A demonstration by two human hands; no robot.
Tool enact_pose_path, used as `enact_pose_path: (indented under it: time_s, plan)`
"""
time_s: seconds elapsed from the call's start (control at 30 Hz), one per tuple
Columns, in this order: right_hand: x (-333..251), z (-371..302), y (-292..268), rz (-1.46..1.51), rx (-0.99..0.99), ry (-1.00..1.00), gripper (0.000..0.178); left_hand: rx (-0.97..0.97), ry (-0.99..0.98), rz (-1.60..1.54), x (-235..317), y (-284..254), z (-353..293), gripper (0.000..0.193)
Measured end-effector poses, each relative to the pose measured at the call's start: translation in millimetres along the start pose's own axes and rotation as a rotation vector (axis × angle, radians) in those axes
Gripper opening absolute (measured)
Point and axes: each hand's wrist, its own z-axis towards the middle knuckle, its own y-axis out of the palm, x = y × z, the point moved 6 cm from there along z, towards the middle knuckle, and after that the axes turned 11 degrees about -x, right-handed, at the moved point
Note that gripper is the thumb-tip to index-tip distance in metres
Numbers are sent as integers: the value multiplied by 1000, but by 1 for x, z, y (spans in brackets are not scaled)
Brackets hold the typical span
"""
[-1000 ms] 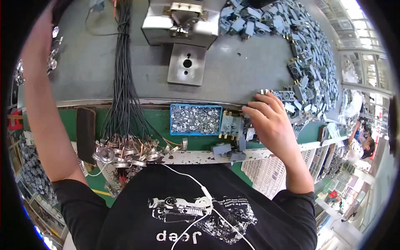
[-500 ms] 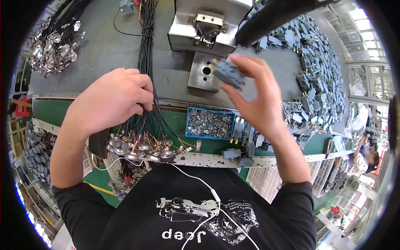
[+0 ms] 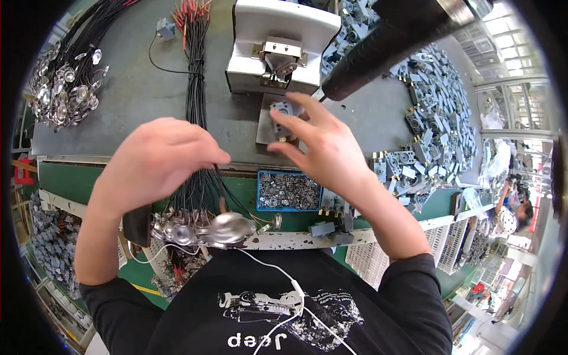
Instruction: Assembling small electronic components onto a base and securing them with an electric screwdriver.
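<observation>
The grey block [image 3: 284,107], now on the steel plate [image 3: 264,127] at 12 o'clock, seems placed; the right hand [image 3: 328,142] spreads over it. Toward 9 o'clock, the left hand [image 3: 168,151] now pinches a black lead [image 3: 222,190], metal disc [image 3: 232,229] dangling.

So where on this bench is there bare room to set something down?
A wide free patch of grey tabletop lies between the far-left disc bunch and the black cable bundle. Another separates the right hand from the heaped grey parts. It's crowded up front: discs left of the blue tray, loose blocks to its right.
</observation>
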Motion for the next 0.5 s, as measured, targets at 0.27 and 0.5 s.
enact_pose_path:
  time_s: [0.27,0.5]
  plan:
    - [-4,-2,17,-66,77,-38,36,-108,47,158,12,31,17,19]
    - [14,-5,6,-50,-2,-11,31,-109,71,146,14,32,28,20]
